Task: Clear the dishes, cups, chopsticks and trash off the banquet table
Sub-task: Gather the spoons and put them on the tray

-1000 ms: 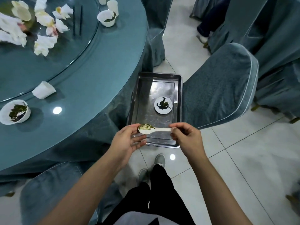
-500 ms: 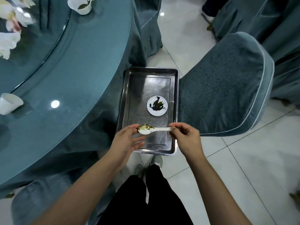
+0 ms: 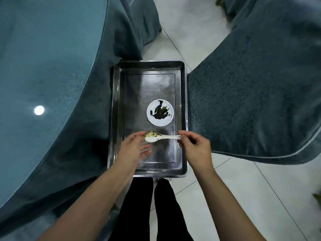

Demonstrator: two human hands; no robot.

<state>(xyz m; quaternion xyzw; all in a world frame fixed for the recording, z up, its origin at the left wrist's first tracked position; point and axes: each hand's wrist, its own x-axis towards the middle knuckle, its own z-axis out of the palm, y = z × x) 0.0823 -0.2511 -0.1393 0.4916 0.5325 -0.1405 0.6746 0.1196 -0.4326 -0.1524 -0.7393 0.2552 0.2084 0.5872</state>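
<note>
A white ceramic soup spoon (image 3: 159,136), its bowl smeared with green residue, held level above the near half of a metal tray (image 3: 118,108). The right hand (image 3: 195,147) pinches the handle tip between thumb and forefinger. The left hand (image 3: 132,148), fingers loosely extended, touches the spoon's bowl end with the thumb. Farther along the tray lies a small white saucer (image 3: 160,112) with dark sauce remains. The glass-topped banquet surface (image 3: 43,66) lies left; a fabric-covered chair (image 3: 251,101) stands right.
</note>
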